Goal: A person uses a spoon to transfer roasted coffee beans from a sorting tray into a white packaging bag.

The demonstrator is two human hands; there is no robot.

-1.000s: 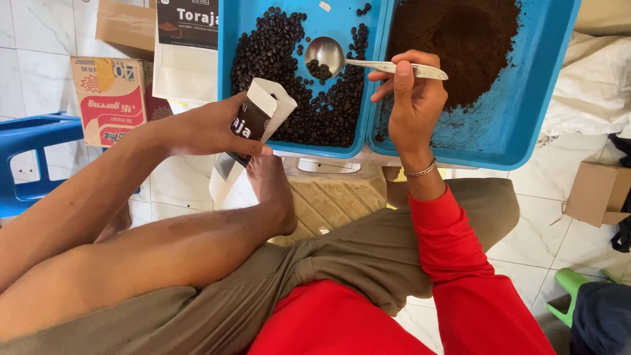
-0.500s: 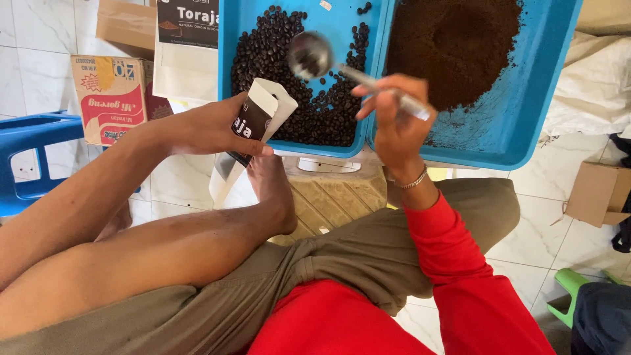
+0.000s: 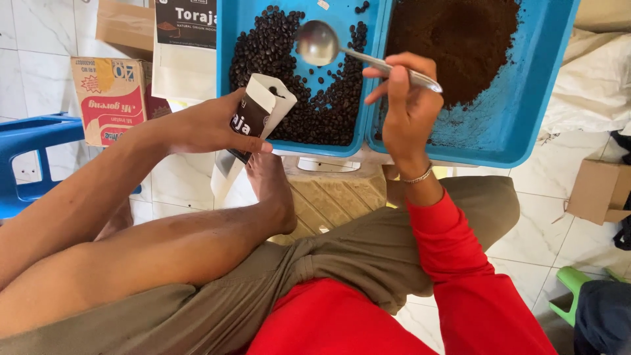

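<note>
The right hand [image 3: 404,115] pinches the spoon [image 3: 355,56] — empty bowl up-left, just right of the open pouch [image 3: 259,115] clasped by the left hand [image 3: 210,125].

beans tray [image 3: 227,79] left, touching grounds tray [image 3: 526,125] right | spoon [image 3: 319,43] over beans | pouch [image 3: 257,117] at beans tray's near edge | cardboard box [image 3: 112,98] far left on floor

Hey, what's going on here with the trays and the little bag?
A person sitting on the floor holds a small open pouch in the left hand, tilted beside a blue tray of whole coffee beans. The right hand holds a metal spoon above that tray; the bowl looks empty. A second blue tray to the right holds ground coffee. Cardboard boxes stand on the tiled floor.
</note>
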